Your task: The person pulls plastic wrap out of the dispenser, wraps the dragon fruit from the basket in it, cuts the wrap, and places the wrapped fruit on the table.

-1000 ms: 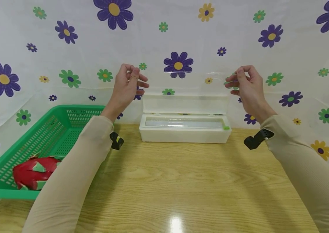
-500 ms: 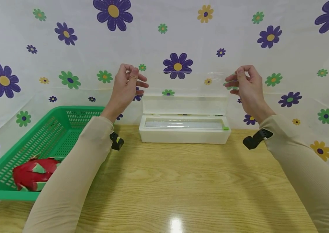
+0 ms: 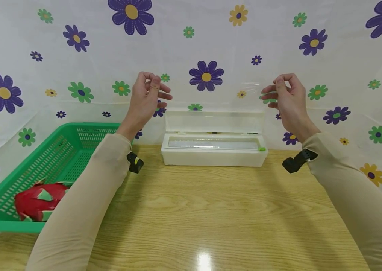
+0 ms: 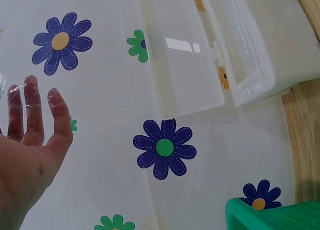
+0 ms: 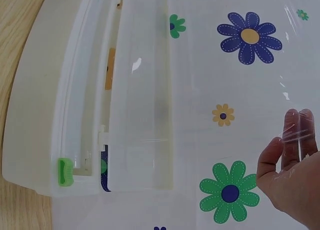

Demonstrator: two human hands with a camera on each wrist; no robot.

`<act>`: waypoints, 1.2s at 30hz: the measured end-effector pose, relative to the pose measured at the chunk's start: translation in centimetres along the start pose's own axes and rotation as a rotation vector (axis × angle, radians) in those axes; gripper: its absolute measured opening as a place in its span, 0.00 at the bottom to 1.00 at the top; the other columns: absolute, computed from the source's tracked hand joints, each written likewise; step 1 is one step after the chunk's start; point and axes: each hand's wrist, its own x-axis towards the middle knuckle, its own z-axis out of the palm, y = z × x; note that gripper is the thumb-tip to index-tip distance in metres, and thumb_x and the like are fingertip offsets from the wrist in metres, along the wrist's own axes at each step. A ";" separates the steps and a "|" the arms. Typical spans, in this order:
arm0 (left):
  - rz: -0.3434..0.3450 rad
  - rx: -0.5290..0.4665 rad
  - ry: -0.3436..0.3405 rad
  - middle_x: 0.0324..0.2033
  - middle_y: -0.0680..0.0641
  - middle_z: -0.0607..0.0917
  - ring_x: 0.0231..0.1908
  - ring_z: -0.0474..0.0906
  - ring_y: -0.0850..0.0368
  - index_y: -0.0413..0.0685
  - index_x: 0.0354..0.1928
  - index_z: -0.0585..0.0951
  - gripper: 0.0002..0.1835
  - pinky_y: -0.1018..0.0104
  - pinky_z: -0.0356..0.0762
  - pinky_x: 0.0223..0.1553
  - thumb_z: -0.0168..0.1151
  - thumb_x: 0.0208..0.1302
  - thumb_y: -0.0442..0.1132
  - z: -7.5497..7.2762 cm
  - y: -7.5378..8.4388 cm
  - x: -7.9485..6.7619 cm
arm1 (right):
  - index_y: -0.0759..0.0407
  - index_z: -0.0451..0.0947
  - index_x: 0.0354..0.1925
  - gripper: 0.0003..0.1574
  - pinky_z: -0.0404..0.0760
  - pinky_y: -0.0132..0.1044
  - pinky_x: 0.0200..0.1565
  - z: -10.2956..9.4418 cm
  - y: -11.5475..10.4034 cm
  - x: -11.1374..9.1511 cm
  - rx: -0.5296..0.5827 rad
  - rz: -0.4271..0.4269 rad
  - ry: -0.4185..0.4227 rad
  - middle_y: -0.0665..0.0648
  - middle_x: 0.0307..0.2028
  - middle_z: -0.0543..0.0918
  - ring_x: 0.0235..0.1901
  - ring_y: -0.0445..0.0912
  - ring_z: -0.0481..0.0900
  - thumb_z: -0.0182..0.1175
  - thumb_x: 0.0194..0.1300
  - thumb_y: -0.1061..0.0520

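A sheet of clear plastic wrap (image 3: 252, 86), visible mainly by its glints, stretches between my raised hands. My left hand (image 3: 145, 94) pinches one side between thumb and index finger, the other fingers spread loosely. At the opposite side my right hand (image 3: 290, 96) pinches the film likewise; in the right wrist view the wrap (image 5: 297, 136) creases across the fingers. Below and between the hands stands a white plastic wrap dispenser (image 3: 214, 158), its lid (image 3: 214, 122) tipped up at the back. A roll of wrap (image 3: 211, 143) lies inside, and a green slide cutter (image 3: 262, 149) sits at the right end.
On the left, a green slotted basket (image 3: 11, 225) holds a red dragon fruit (image 3: 38, 201), partly hidden by my left sleeve. The wood-grain table (image 3: 211, 210) extends in front of the dispenser. A flower-printed sheet (image 3: 279, 22) hangs close behind it.
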 end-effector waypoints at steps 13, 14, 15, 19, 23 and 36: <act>0.001 -0.010 -0.010 0.43 0.48 0.85 0.41 0.87 0.59 0.56 0.51 0.65 0.11 0.69 0.87 0.42 0.43 0.80 0.54 -0.3 0.4 -0.1 | 0.46 0.69 0.50 0.09 0.79 0.30 0.41 0.0 -0.3 0.0 0.000 -0.015 0.005 0.46 0.38 0.86 0.40 0.41 0.85 0.47 0.80 0.46; 0.001 -0.010 -0.010 0.43 0.47 0.85 0.40 0.87 0.59 0.56 0.51 0.65 0.12 0.69 0.87 0.42 0.43 0.80 0.54 -0.3 0.5 -0.1 | 0.46 0.69 0.50 0.09 0.79 0.30 0.41 0.1 -0.4 0.0 -0.007 -0.017 0.005 0.46 0.38 0.86 0.40 0.41 0.85 0.47 0.80 0.45; 0.002 -0.011 -0.011 0.44 0.45 0.85 0.40 0.87 0.59 0.56 0.51 0.66 0.12 0.69 0.87 0.42 0.43 0.80 0.54 -0.3 0.5 -0.2 | 0.46 0.69 0.50 0.09 0.79 0.30 0.41 0.0 -0.4 0.0 -0.007 -0.017 0.003 0.46 0.38 0.86 0.40 0.40 0.85 0.46 0.80 0.45; 0.006 -0.018 -0.013 0.44 0.45 0.85 0.41 0.87 0.58 0.56 0.51 0.66 0.12 0.69 0.87 0.42 0.43 0.80 0.54 -0.4 0.7 -0.2 | 0.45 0.69 0.50 0.09 0.79 0.31 0.42 0.0 -0.5 0.0 -0.019 -0.019 0.003 0.45 0.38 0.85 0.39 0.40 0.85 0.46 0.81 0.46; 0.000 -0.014 -0.013 0.42 0.48 0.85 0.41 0.87 0.57 0.56 0.51 0.66 0.13 0.67 0.87 0.44 0.44 0.79 0.55 -0.5 0.8 -0.1 | 0.46 0.69 0.51 0.10 0.79 0.31 0.43 0.0 -0.7 0.1 -0.017 -0.019 0.009 0.46 0.38 0.85 0.40 0.40 0.85 0.46 0.81 0.46; -0.012 -0.004 -0.016 0.44 0.49 0.84 0.43 0.87 0.57 0.54 0.53 0.66 0.15 0.66 0.87 0.46 0.43 0.79 0.55 -0.6 1.0 -0.2 | 0.48 0.68 0.52 0.10 0.78 0.31 0.43 0.2 -1.0 -0.1 0.073 0.011 0.008 0.47 0.39 0.84 0.42 0.42 0.84 0.46 0.80 0.47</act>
